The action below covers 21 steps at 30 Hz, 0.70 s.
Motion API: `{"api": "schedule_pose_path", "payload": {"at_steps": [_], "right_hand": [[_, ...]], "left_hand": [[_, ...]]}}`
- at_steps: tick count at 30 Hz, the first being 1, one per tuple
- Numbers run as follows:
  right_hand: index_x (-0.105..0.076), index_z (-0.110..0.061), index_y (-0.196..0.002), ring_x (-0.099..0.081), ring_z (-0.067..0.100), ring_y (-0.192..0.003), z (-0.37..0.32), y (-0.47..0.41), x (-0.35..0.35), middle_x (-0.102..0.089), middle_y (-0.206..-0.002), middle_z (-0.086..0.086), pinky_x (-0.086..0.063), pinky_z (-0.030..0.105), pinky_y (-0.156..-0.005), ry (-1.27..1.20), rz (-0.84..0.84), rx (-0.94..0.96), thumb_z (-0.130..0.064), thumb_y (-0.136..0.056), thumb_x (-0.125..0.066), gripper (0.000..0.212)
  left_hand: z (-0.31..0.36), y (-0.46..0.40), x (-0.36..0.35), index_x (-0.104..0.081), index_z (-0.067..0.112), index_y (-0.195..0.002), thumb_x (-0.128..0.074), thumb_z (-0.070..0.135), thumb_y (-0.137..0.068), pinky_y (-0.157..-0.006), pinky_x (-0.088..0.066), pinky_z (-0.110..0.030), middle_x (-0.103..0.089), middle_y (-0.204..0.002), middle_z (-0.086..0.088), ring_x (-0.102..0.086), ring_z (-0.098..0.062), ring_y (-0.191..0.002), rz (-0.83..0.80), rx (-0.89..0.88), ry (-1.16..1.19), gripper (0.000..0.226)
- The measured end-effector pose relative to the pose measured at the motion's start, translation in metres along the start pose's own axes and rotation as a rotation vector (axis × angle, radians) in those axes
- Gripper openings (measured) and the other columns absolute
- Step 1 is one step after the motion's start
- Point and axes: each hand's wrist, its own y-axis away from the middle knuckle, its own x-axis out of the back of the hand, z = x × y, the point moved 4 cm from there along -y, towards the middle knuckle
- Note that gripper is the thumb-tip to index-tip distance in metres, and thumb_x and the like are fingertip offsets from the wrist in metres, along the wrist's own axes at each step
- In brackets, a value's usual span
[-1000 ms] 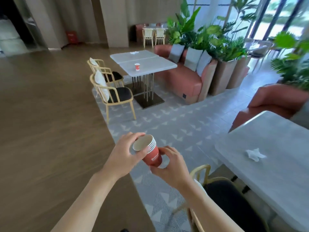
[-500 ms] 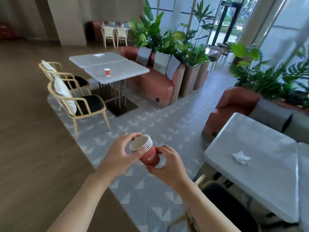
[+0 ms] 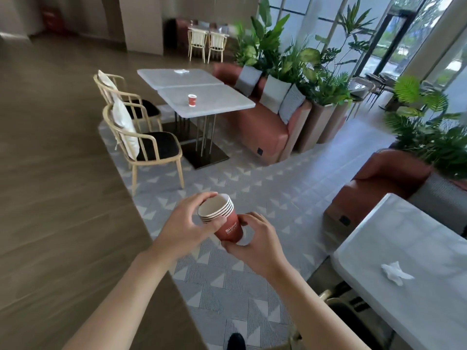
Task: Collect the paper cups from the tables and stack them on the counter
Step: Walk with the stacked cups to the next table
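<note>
Head cam: we're holding a nested stack of red paper cups (image 3: 223,218) in both hands at mid-frame, tilted w/ the open mouth facing up-left, over the patterned grey carpet (image 3: 252,188). Left hand (image 3: 187,228) is gripping the rim end, fingers curling over the top edge and thumb pressing the striped rims from below. Right hand (image 3: 255,242) is cupping the base end, fingers wrapping round the bottom of the stack. Several white rims are showing at the mouth; exact count is hard to tell. One more red cup (image 3: 192,100) is standing upright on the far white table (image 3: 227,102), well apart from us, near that table's centre. A crumpled napkin (image 3: 182,71) is lying on the adjoining tabletop behind it. Two wooden chairs w/ white cushions (image 3: 146,147) are sitting left of that table, a red sofa (image 3: 260,127) w/ grey pillows on its right, planters behind. Near table (image 3: 417,238) at lower right is carrying another crumpled napkin (image 3: 395,272).
</note>
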Motion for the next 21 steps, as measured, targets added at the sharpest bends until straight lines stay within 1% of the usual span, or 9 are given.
{"api": "schedule_pose_path", "payload": {"at_steps": [4, 6, 9, 13, 15, 19, 21], "right_hand": [[-0.073, -0.029, -0.111, -0.059, 0.002, -0.104, 0.011, -0.033, -0.001, -0.062, -0.104, -0.025, -0.050, 0.026, -0.092, -0.037, -0.005, 0.036, -0.048, -0.064, -0.089, 0.053], [-0.074, -0.027, -0.112, -0.060, 0.003, -0.104, 0.022, -0.053, 0.004, -0.064, -0.104, -0.022, -0.051, 0.027, -0.092, -0.064, 0.000, 0.050, -0.048, -0.064, -0.088, 0.054], [-0.074, -0.027, -0.111, -0.060, 0.005, -0.102, 0.042, -0.089, 0.020, -0.064, -0.103, -0.020, -0.051, 0.030, -0.091, -0.088, 0.012, 0.070, -0.050, -0.065, -0.087, 0.053], [-0.072, -0.032, -0.109, -0.057, 0.001, -0.101, 0.081, -0.136, 0.050, -0.060, -0.101, -0.025, -0.047, 0.025, -0.090, -0.093, 0.050, 0.088, -0.056, -0.066, -0.086, 0.051], [-0.073, -0.030, -0.108, -0.056, -0.002, -0.100, 0.103, -0.157, 0.068, -0.058, -0.099, -0.028, -0.045, 0.022, -0.087, -0.101, 0.070, 0.088, -0.056, -0.067, -0.086, 0.051], [-0.073, -0.027, -0.105, -0.053, -0.006, -0.094, 0.140, -0.192, 0.098, -0.055, -0.094, -0.030, -0.040, 0.020, -0.081, -0.124, 0.096, 0.095, -0.057, -0.065, -0.083, 0.051], [-0.073, -0.028, -0.104, -0.055, -0.004, -0.096, 0.155, -0.206, 0.111, -0.057, -0.095, -0.028, -0.042, 0.019, -0.082, -0.133, 0.106, 0.100, -0.057, -0.065, -0.083, 0.050]], "left_hand": [[0.006, -0.028, 0.002, -0.055, 0.053, -0.141, -0.072, 0.075, -0.079, -0.112, -0.049, -0.040, -0.057, -0.137, 0.024, -0.052, 0.003, -0.130, 0.021, 0.015, -0.027, 0.068], [0.013, -0.050, -0.003, -0.054, 0.052, -0.141, -0.074, 0.072, -0.081, -0.110, -0.051, -0.041, -0.055, -0.132, 0.031, -0.050, 0.008, -0.127, 0.022, 0.016, -0.048, 0.066], [0.024, -0.090, -0.018, -0.052, 0.054, -0.142, -0.075, 0.069, -0.084, -0.110, -0.050, -0.036, -0.050, -0.133, 0.036, -0.046, 0.009, -0.130, 0.032, 0.000, -0.092, 0.065], [0.042, -0.152, -0.049, -0.052, 0.054, -0.142, -0.076, 0.069, -0.085, -0.104, -0.046, -0.027, -0.048, -0.134, 0.040, -0.042, 0.017, -0.128, 0.061, -0.032, -0.144, 0.064], [0.051, -0.183, -0.069, -0.053, 0.053, -0.142, -0.074, 0.070, -0.083, -0.102, -0.049, -0.028, -0.051, -0.134, 0.037, -0.046, 0.012, -0.128, 0.059, -0.044, -0.156, 0.065], [0.064, -0.233, -0.103, -0.051, 0.054, -0.141, -0.069, 0.076, -0.081, -0.106, -0.054, -0.036, -0.056, -0.134, 0.030, -0.052, -0.001, -0.130, 0.042, -0.063, -0.179, 0.067], [0.068, -0.255, -0.117, -0.050, 0.055, -0.141, -0.071, 0.074, -0.084, -0.106, -0.056, -0.043, -0.056, -0.134, 0.027, -0.054, -0.002, -0.129, 0.043, -0.057, -0.180, 0.064]]}}
